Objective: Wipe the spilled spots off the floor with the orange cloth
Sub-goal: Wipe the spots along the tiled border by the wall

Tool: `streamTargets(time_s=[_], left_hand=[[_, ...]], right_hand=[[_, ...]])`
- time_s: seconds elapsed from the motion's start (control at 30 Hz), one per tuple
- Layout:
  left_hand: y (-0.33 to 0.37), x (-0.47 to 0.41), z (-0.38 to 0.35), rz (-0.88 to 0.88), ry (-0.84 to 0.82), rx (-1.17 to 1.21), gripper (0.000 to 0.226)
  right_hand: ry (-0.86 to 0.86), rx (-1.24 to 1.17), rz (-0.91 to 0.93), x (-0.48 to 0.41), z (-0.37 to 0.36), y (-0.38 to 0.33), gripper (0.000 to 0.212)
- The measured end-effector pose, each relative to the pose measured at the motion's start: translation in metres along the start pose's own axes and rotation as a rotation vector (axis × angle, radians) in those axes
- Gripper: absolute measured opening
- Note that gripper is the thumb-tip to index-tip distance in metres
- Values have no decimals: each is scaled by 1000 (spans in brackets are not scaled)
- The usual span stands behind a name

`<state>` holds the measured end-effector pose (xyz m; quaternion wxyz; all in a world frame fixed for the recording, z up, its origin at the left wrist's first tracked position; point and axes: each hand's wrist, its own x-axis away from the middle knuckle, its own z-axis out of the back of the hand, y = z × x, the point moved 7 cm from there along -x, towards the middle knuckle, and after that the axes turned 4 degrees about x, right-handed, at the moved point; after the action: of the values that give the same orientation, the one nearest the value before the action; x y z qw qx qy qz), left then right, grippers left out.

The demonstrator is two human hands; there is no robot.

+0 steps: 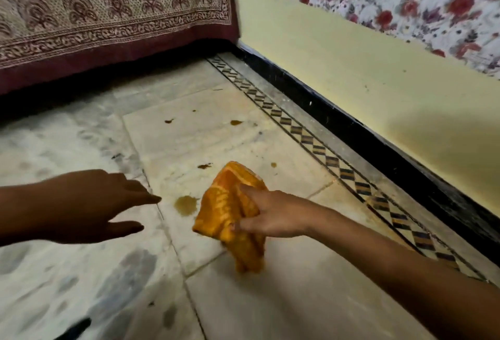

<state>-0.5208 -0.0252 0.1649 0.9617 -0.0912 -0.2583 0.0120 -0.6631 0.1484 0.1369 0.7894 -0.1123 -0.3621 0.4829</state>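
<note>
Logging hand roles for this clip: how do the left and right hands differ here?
The right hand is closed in a grip on the orange cloth; the left hand is open and holds nothing. The right hand is lit, the left in shadow. The big spot lies between them. Both reach forward above the floor.

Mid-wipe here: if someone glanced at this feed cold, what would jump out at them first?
The bright orange cloth, bunched in the right hand just above the pale marble floor, grabs the eye first. Right beside it on the left sits the largest brown spill, with smaller spots scattered farther up the same tile, all unwiped. The left hand hovers open and empty at the left.
</note>
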Motion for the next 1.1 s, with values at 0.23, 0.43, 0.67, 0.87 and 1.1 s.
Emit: streamTargets(time_s=[0.23, 0.43, 0.67, 0.87, 1.1], left_hand=[[-40, -62, -111, 189, -22, 143, 56], [-61, -116, -167, 353, 281, 548, 60], [-73, -134, -193, 333, 528, 665, 57], [-84, -128, -187, 458, 719, 851, 49], [-107, -132, -196, 606, 704, 946, 53]], right_hand=[[-188, 195, -286, -104, -63, 2, 90], [311, 186, -401, -117, -153, -7, 65], [648, 344, -449, -48, -112, 84, 68], [713, 233, -668, -189, -92, 17, 54], [668, 364, -93, -91, -167, -12, 72]])
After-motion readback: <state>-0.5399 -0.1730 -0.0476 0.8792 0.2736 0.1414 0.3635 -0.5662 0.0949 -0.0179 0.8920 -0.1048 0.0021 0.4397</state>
